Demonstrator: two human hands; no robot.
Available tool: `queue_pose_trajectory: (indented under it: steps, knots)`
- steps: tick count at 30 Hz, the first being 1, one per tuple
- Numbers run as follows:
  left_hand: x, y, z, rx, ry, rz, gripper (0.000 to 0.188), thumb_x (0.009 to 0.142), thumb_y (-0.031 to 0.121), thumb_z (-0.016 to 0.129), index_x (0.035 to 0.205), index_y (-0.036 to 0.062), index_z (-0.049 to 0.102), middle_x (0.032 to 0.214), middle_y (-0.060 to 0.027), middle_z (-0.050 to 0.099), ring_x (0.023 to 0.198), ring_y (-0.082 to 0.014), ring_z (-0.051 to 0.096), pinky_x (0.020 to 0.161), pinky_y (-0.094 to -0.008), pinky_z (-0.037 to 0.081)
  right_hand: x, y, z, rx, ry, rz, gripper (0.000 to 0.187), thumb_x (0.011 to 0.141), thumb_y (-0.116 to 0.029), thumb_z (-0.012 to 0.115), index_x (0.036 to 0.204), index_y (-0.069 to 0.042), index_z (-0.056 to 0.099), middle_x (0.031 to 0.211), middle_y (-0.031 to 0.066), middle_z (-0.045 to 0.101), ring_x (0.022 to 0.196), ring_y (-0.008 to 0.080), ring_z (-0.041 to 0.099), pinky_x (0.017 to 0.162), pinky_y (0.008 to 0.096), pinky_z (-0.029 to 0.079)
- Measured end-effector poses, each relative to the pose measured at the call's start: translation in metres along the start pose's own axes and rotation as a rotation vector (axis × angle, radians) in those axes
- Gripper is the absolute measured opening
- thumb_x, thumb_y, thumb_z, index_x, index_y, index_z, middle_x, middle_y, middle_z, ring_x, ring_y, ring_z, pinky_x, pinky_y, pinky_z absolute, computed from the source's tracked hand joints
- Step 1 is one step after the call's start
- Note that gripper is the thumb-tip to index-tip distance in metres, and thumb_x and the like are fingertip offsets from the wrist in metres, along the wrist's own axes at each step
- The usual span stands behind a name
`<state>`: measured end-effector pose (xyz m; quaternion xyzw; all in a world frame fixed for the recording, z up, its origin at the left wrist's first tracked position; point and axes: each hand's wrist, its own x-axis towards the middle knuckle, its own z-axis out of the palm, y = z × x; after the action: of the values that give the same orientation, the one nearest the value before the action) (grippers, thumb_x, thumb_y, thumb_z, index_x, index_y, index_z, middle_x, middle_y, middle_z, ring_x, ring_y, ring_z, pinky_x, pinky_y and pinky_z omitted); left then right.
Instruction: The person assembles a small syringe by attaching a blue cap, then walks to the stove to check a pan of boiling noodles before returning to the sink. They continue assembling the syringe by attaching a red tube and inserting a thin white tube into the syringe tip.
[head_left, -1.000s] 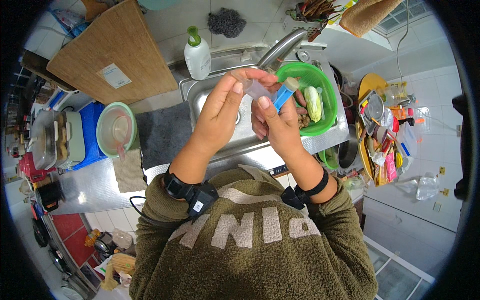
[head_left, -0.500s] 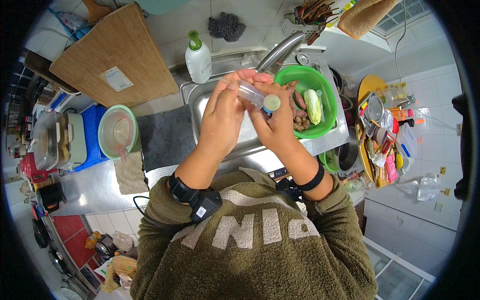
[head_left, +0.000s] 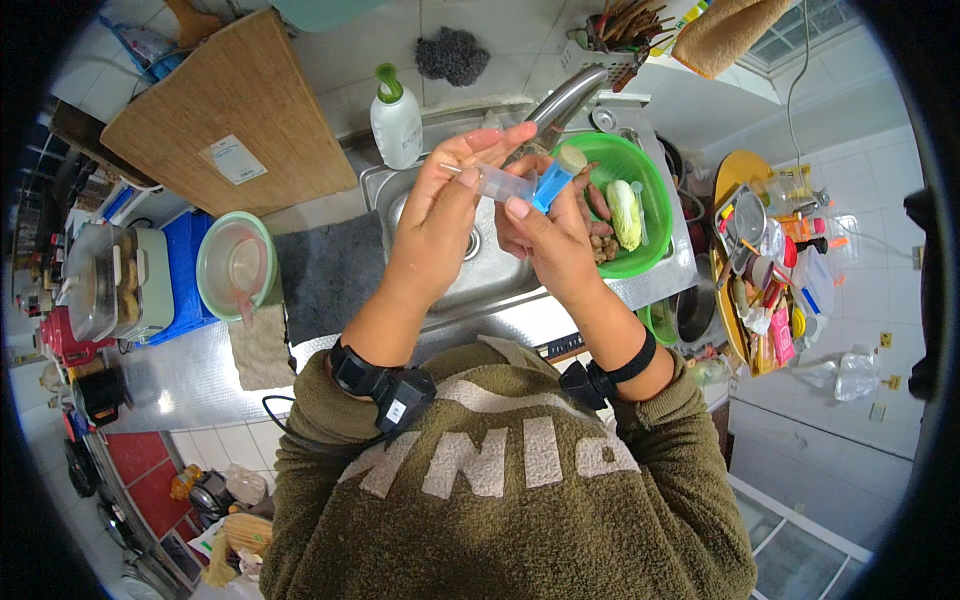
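Note:
Over the sink [head_left: 480, 268], my left hand [head_left: 430, 220] pinches a clear plastic tube [head_left: 507, 187] near its left end, with the upper fingers stretched out. A thin pale tip sticks out by the thumb. My right hand [head_left: 560, 245] grips a blue cylindrical piece [head_left: 549, 187] with a round, pale, flat end, tilted up and to the right. It meets the right end of the clear tube at an angle; whether the two are joined I cannot tell. The right fingers are partly hidden behind the thumb and the piece.
Right of my hands, a green basket [head_left: 655, 175] holds a small cabbage [head_left: 626, 215] and brown roots. Behind are the faucet [head_left: 568, 100] and a white pump bottle [head_left: 397, 125]. Leftward lie a dark cloth [head_left: 330, 270], a pale green basin [head_left: 268, 240] and a leaning wooden board [head_left: 215, 110].
The blue piece has turned upward in my right hand, showing more of its blue side. My left fingers have spread, and both hands have shifted slightly.

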<state>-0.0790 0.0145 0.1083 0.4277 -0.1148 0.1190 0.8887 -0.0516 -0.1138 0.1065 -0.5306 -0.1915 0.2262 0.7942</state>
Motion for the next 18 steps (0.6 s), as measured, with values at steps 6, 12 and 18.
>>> queue_pose_trajectory:
  steps: [6,12,18]
  knots:
    - [0.000,0.010,-0.001,-0.033,-0.076,-0.094,0.036,0.100,0.023,0.037,0.125,-0.0017,0.043,0.134,-0.0187,0.047,0.121,-0.0247,0.046,0.105,-0.0362,0.033,0.002,0.005,0.000,0.072,-0.063,0.027,0.034,0.089,-0.023,0.056,0.113,-0.007,0.038,0.073,0.0003,0.043,0.053,0.0064,0.036,0.045,0.0205,0.025]
    - [-0.007,0.000,0.000,0.122,0.080,-0.071,0.035,0.101,0.028,0.035,0.118,-0.0006,0.046,0.126,-0.0154,0.052,0.111,-0.0182,0.050,0.101,-0.0333,0.036,0.002,0.006,0.008,-0.199,0.037,-0.137,0.041,0.090,-0.026,0.058,0.120,-0.006,0.036,0.090,0.0036,0.048,0.065,0.0066,0.044,0.054,0.0206,0.036]
    - [-0.010,-0.003,-0.016,-0.227,0.322,-0.272,0.030,0.100,0.032,0.040,0.108,0.0036,0.047,0.112,-0.0125,0.057,0.099,-0.0173,0.056,0.087,-0.0289,0.043,0.001,-0.003,0.004,-0.162,-0.085,-0.050,0.031,0.094,-0.021,0.052,0.119,-0.005,0.043,0.089,0.0038,0.053,0.070,0.0056,0.047,0.056,0.0190,0.038]
